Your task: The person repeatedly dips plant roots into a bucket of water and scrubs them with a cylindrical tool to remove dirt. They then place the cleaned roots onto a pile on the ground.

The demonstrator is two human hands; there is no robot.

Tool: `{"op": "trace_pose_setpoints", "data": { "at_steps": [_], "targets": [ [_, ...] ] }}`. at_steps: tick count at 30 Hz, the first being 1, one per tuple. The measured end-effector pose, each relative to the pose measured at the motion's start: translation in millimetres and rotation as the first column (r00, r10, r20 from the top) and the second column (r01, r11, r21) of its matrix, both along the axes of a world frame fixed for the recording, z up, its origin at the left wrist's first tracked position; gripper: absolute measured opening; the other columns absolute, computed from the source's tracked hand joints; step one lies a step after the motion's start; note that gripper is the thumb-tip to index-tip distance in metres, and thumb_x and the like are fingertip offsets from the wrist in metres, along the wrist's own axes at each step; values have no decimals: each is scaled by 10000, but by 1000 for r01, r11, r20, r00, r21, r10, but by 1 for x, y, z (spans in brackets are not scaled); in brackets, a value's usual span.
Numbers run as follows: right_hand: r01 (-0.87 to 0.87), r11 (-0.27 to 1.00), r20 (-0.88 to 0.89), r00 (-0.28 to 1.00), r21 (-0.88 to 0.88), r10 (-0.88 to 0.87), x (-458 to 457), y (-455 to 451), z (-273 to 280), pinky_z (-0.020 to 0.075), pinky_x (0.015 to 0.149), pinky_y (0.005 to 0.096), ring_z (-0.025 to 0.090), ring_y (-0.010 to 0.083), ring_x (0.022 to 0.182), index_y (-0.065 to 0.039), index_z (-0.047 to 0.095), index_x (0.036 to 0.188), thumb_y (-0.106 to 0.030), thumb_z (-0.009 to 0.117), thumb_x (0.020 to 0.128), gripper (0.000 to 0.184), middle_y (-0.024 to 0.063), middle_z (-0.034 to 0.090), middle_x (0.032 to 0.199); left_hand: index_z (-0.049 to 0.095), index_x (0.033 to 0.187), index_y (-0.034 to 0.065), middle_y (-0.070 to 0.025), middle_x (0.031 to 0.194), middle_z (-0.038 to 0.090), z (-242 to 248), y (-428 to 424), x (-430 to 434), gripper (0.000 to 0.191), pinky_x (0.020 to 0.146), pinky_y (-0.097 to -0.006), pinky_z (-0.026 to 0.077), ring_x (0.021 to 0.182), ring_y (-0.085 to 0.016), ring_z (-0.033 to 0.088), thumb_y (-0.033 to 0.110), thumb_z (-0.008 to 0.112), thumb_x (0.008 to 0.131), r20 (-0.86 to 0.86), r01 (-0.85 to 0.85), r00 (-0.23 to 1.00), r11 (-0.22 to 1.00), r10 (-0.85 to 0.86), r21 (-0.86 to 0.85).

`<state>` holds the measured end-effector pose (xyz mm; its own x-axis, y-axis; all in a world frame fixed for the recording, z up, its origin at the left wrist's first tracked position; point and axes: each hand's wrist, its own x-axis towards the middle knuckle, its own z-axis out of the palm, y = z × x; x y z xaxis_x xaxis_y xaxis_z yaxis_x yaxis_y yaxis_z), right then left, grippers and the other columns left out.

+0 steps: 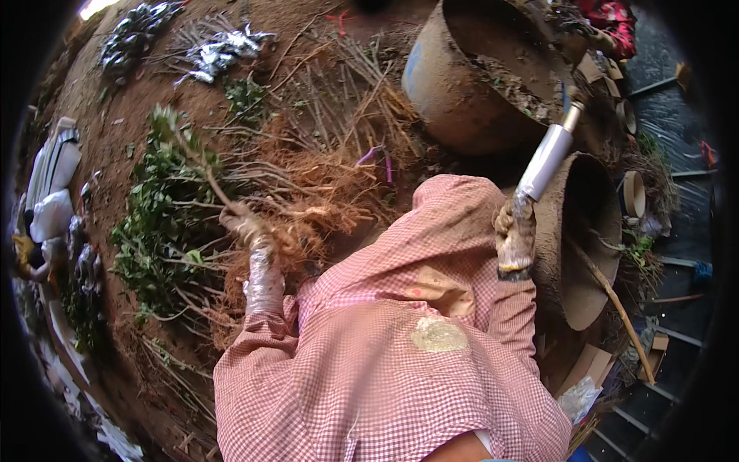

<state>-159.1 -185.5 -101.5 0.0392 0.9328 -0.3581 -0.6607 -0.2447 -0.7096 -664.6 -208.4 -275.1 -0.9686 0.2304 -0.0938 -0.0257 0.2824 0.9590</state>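
Observation:
My left hand (pixel 249 226), with shiny film around its wrist, grips the stem of a leafy sapling (pixel 209 176) that points up and away to the left. Beneath it lies a pile of bare-root saplings, their green leaves (pixel 159 248) to the left and brown roots (pixel 323 185) to the right. In a soiled glove, my right hand (pixel 515 228) holds a roll of plastic film (pixel 545 161) upright by its lower end; a narrower core sticks out at the top. Some film bunches at my fingers. My checked pink garment (pixel 369 369) covers my lap.
A large soil-caked drum (pixel 427 110) stands ahead, tilted and holding soil. Right of my hand is a curved, open-mouthed vessel (pixel 551 248) with a wooden stick (pixel 620 312) leaning across. Silver-wrapped sapling bundles (pixel 225 55) lie far left. A tape roll (pixel 634 193) and a red-sleeved person (pixel 615 26) are right.

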Motion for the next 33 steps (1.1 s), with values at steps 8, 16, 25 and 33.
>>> {"op": "trace_pose_setpoints", "data": {
  "at_steps": [8, 16, 25, 33],
  "targets": [
    [19, 994, 832, 549, -107, 79, -74, -18, 42, 343, 411, 194, 467, 74, 500, -15, 583, 1018, -290, 619, 919, 295, 8, 566, 722, 569, 1053, 58, 3, 694, 600, 83, 26, 64, 209, 524, -267, 538, 563, -110, 569, 224, 633, 944, 309, 304, 647, 607, -697, 734],
    [365, 854, 814, -316, -371, 488, 7, 17, -5, 508, 741, 490, 649, 372, 883, -13, 575, 1156, -530, 602, 878, 588, 232, 655, 979, 566, 1072, 41, -31, 755, 627, 58, 21, 70, 202, 607, -325, 584, 617, -151, 614, 192, 618, 947, 394, 203, 627, 630, -672, 750],
    [107, 751, 607, -520, -652, 601, 15, 10, -6, 524, 820, 465, 618, 399, 1029, -57, 556, 1288, -569, 491, 917, 636, 246, 612, 1173, 564, 1080, 35, -34, 774, 605, 74, 18, 39, 214, 618, -330, 583, 641, -159, 605, 174, 632, 933, 370, 174, 726, 676, -579, 716],
    [-153, 977, 339, 920, -150, 196, 41, 32, 17, 395, 415, 227, 509, 125, 512, -6, 542, 907, -283, 650, 881, 299, 41, 567, 713, 554, 1083, 42, -49, 780, 613, 64, 25, 61, 247, 603, -330, 573, 616, -178, 614, 209, 647, 927, 410, 189, 709, 715, -574, 673]
  ]
}}
